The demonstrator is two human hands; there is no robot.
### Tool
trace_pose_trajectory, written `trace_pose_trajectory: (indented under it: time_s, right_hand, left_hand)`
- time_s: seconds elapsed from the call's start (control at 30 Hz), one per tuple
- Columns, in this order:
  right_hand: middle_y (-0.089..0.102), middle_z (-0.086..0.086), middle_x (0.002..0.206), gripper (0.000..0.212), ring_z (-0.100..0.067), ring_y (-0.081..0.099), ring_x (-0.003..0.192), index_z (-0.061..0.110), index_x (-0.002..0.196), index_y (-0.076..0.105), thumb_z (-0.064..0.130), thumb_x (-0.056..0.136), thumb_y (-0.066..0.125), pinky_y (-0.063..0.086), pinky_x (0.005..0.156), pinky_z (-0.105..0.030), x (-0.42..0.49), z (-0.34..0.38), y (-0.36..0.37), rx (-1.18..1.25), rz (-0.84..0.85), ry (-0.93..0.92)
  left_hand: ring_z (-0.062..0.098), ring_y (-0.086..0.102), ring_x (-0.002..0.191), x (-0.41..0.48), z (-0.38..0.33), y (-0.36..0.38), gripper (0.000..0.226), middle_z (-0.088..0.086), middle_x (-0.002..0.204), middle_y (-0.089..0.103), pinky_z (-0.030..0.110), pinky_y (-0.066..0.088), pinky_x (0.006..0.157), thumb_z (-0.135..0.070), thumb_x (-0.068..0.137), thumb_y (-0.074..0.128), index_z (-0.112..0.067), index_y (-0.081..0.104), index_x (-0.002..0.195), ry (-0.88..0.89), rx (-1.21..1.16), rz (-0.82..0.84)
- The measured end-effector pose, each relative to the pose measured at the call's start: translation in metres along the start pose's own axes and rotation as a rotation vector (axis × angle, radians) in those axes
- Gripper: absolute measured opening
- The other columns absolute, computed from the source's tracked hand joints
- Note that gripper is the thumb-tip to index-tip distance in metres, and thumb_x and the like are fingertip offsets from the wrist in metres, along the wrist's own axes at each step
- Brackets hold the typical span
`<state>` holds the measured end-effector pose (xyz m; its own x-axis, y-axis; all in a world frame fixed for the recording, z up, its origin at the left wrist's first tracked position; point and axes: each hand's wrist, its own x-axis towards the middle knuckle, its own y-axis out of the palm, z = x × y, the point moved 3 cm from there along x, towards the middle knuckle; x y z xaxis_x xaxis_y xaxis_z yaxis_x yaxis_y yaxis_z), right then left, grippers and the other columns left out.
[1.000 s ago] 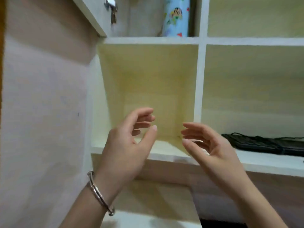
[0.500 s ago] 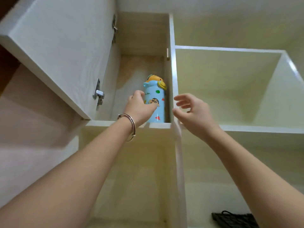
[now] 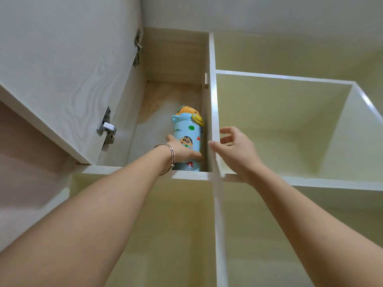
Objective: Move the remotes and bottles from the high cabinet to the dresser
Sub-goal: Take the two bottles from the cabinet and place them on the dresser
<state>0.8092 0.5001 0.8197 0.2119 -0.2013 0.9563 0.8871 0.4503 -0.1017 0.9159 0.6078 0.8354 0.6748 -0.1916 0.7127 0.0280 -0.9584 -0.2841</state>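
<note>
A light-blue cartoon bottle [image 3: 189,131] with a yellow-orange lid stands upright in the high cabinet compartment [image 3: 176,56], close to its right wall. My left hand [image 3: 182,151], with a silver bangle on the wrist, is wrapped around the bottle's lower half. The bottle's base still rests on the shelf. My right hand [image 3: 236,150] hovers just right of the white divider, fingers spread, holding nothing. No remotes are visible.
The cabinet door [image 3: 68,65] hangs open at the left, with metal hinges [image 3: 106,127] on its inner face. A white vertical divider [image 3: 213,121] separates the compartment from open cream cubbies [image 3: 279,125] to the right and below.
The view swung up from the lower shelves to the high cabinet. My left hand reached in and closed around the bottle. My right hand rose beside the divider.
</note>
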Motion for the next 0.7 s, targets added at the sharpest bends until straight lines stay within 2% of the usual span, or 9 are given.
trace_pose_trajectory:
  time_s: [0.1,0.2,0.3,0.37,0.47,0.53,0.6,0.67,0.7]
  right_hand:
    - [0.06,-0.002,0.108,0.045,-0.018,0.055,0.096,0.016,0.13,0.048,0.026,0.087,0.058,0.041,0.08,-0.023,-0.002,0.001,0.002,-0.008,-0.005,-0.015]
    - [0.061,-0.003,0.11,0.046,-0.02,0.058,0.094,0.016,0.131,0.046,0.027,0.088,0.056,0.044,0.067,-0.019,-0.004,0.002,0.004,-0.057,-0.004,-0.047]
    - [0.06,-0.004,0.106,0.045,-0.025,0.06,0.103,0.014,0.131,0.046,0.026,0.088,0.054,0.042,0.078,-0.025,-0.006,0.003,0.006,-0.083,-0.022,-0.064]
    - [0.053,0.001,0.097,0.045,-0.024,0.058,0.1,0.013,0.131,0.045,0.024,0.088,0.054,0.039,0.077,-0.024,-0.006,0.003,0.007,-0.088,-0.022,-0.063]
    - [0.052,0.003,0.093,0.045,-0.022,0.054,0.095,0.011,0.132,0.044,0.021,0.088,0.052,0.039,0.077,-0.025,-0.006,0.005,0.008,-0.084,-0.007,-0.04]
    - [0.055,-0.003,0.104,0.048,-0.025,0.053,0.105,0.009,0.133,0.042,0.017,0.087,0.052,0.039,0.083,-0.028,-0.005,0.009,0.009,-0.125,-0.05,-0.043]
    - [0.049,-0.012,0.127,0.051,-0.029,0.046,0.119,0.006,0.133,0.042,0.01,0.084,0.053,0.032,0.094,-0.027,-0.007,0.023,0.009,-0.228,-0.216,-0.176]
    - [0.05,-0.017,0.127,0.046,-0.034,0.047,0.116,0.002,0.125,0.05,0.001,0.08,0.052,0.03,0.093,-0.025,-0.01,0.045,0.016,-0.219,-0.339,-0.381]
    - [0.053,-0.017,0.122,0.043,-0.034,0.05,0.111,0.002,0.121,0.053,-0.001,0.079,0.051,0.033,0.09,-0.026,-0.008,0.054,0.023,-0.195,-0.318,-0.428]
  left_hand:
    - [0.029,0.061,0.095,-0.002,0.001,-0.003,0.087,0.015,0.119,0.053,0.038,0.053,0.084,-0.026,0.063,0.081,-0.012,0.024,0.127,0.026,-0.085,-0.012]
    - [0.027,0.061,0.093,-0.006,0.001,-0.01,0.092,0.01,0.114,0.054,0.036,0.054,0.073,-0.024,0.058,0.082,-0.014,0.024,0.128,0.083,-0.172,-0.078]
    - [0.027,0.057,0.103,-0.01,0.0,-0.022,0.11,0.009,0.124,0.05,0.038,0.052,0.088,-0.032,0.047,0.081,-0.023,0.018,0.137,0.173,-0.198,-0.224]
    - [0.023,0.052,0.099,-0.015,-0.003,-0.035,0.107,0.009,0.128,0.046,0.032,0.047,0.083,-0.031,0.057,0.08,-0.024,0.014,0.141,0.232,-0.197,-0.306]
    - [0.02,0.045,0.093,-0.023,-0.001,-0.056,0.102,0.01,0.13,0.043,0.029,0.039,0.077,-0.03,0.066,0.076,-0.024,0.011,0.144,0.281,-0.138,-0.356]
    - [0.021,0.044,0.094,-0.029,0.006,-0.067,0.1,0.011,0.131,0.043,0.03,0.037,0.078,-0.031,0.066,0.076,-0.024,0.011,0.143,0.279,-0.077,-0.381]
    - [0.022,0.045,0.096,-0.031,0.014,-0.073,0.105,0.011,0.131,0.043,0.03,0.037,0.079,-0.035,0.062,0.077,-0.024,0.011,0.143,0.267,-0.04,-0.393]
    - [0.025,0.048,0.1,-0.03,0.019,-0.075,0.113,0.011,0.131,0.044,0.03,0.038,0.081,-0.042,0.05,0.074,-0.024,0.011,0.142,0.258,-0.041,-0.377]
    - [0.026,0.049,0.1,-0.03,0.021,-0.075,0.114,0.011,0.131,0.045,0.03,0.039,0.082,-0.044,0.046,0.07,-0.024,0.011,0.142,0.251,-0.037,-0.37]
